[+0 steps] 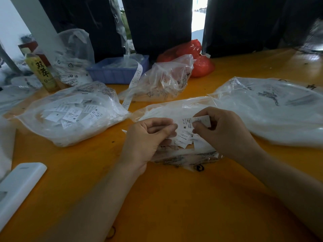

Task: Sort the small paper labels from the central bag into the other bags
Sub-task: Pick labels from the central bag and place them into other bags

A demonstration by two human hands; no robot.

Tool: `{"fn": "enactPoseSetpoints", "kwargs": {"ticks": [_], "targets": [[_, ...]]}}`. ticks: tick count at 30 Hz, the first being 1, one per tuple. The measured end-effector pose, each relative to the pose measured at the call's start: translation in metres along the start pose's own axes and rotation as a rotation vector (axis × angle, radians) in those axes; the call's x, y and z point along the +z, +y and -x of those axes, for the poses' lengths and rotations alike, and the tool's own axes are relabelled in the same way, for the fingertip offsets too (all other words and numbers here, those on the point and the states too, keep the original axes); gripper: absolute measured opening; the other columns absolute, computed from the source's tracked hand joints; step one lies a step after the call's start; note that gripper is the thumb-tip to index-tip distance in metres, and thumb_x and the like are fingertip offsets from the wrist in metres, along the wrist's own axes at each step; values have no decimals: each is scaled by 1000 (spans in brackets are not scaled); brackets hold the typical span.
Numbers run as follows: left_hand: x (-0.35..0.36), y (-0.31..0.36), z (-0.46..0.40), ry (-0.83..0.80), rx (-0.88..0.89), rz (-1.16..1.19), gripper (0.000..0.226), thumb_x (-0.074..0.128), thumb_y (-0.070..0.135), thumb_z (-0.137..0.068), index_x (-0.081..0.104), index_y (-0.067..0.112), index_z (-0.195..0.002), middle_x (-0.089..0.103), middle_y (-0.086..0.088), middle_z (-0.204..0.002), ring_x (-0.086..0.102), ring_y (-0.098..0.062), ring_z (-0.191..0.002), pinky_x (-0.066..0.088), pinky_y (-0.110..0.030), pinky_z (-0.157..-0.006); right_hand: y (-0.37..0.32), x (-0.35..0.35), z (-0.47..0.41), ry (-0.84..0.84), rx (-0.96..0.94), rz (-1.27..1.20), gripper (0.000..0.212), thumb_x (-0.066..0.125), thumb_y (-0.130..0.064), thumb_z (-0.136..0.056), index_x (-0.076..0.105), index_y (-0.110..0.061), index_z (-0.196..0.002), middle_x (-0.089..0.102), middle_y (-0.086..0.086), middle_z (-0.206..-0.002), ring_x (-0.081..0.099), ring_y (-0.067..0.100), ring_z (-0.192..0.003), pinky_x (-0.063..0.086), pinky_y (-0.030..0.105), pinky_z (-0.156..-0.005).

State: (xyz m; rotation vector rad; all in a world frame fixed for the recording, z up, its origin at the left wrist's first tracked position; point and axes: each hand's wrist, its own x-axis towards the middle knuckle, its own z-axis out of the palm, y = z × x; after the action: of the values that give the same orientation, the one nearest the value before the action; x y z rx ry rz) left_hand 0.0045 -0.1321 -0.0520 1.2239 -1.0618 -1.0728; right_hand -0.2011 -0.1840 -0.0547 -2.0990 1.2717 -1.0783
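Observation:
The central clear plastic bag (pixel 174 110) lies on the orange table, with several small white paper labels (pixel 183 138) on it between my hands. My right hand (pixel 225 131) pinches a white label marked M (pixel 192 122) and holds it above the pile. My left hand (pixel 148 138) hovers beside it with fingers curled, thumb and forefinger pinched on what looks like a thin label edge. A clear bag with sorted labels (pixel 73 116) lies to the left. Another large clear bag (pixel 271 109) lies to the right.
A third clear bag (pixel 162 79) sits behind the central one, with a red bag (pixel 197 56) beyond it. A blue tray (pixel 118 70) holding a label strip and a yellow bottle (pixel 42 72) stand at the back left. A white flat object (pixel 19 186) lies near left.

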Motion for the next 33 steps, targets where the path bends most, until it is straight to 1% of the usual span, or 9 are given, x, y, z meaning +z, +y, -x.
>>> {"fn": "enactPoseSetpoints", "kwargs": {"ticks": [4,9,12,18,20,23,24,29,33], "targets": [[-1,0,-1,-19,-31,85,38,89,27,-64,81,14,-99,82,-12,-96,81,-23,-89,62,-20,-68,0,2,1,-14,-18,-5,12,70,-30,-94,65,-40,-90,73,-19,-79,69,5,-67,56,26,-54],[-2,-2,-2,-15,-41,108,26,88,24,-66,84,18,-91,82,-15,-93,81,-23,-86,62,-21,-67,-1,4,2,-27,-50,42,5,68,-28,-95,70,-32,-95,71,-17,-75,62,1,-56,45,14,-45],[-2,-2,-3,-12,-43,109,30,88,24,-66,83,17,-94,82,-15,-92,81,-22,-84,62,-21,-66,-2,2,3,-45,-55,79,5,68,-27,-95,71,-31,-96,70,-15,-73,62,2,-62,48,17,-49],[-2,-5,-1,-24,51,-158,20,88,19,-81,81,25,-99,83,-1,-89,81,-18,-84,62,-21,-71,-6,1,4,-55,-78,108,4,67,-30,-96,70,-32,-98,70,-14,-77,65,6,-68,58,38,-63],[-2,-5,0,-29,91,-269,19,88,21,-84,81,31,-99,83,7,-90,80,-12,-85,61,-19,-73,-7,1,5,-59,-92,96,7,67,-32,-95,67,-34,-102,70,-15,-80,67,4,-72,59,35,-67],[-2,-3,1,-44,115,-342,19,88,26,-84,79,35,-98,82,12,-92,79,-7,-86,61,-19,-74,-8,-1,4,-60,-109,42,20,71,-33,-94,60,-39,-109,70,-19,-86,68,-3,-79,56,17,-69],[-2,-3,2,-49,115,-348,19,88,26,-84,79,35,-98,82,13,-92,79,-6,-86,61,-19,-73,-9,-2,4,-62,-126,37,20,71,-32,-93,59,-39,-108,70,-19,-86,67,-4,-81,55,15,-69],[-5,0,3,-59,141,-393,18,87,30,-84,81,33,-100,81,17,-92,77,0,-87,57,-13,-73,-9,-6,4,-136,-254,138,8,69,-27,-96,66,-30,-102,68,-18,-85,65,1,-79,50,15,-67],[-4,0,3,-80,213,-517,16,86,26,-86,82,29,-101,81,18,-90,75,5,-84,54,-8,-74,-9,-8,2,-124,-326,223,14,62,-29,-96,70,-24,-106,71,-9,-96,62,3,-81,53,19,-72]]}}
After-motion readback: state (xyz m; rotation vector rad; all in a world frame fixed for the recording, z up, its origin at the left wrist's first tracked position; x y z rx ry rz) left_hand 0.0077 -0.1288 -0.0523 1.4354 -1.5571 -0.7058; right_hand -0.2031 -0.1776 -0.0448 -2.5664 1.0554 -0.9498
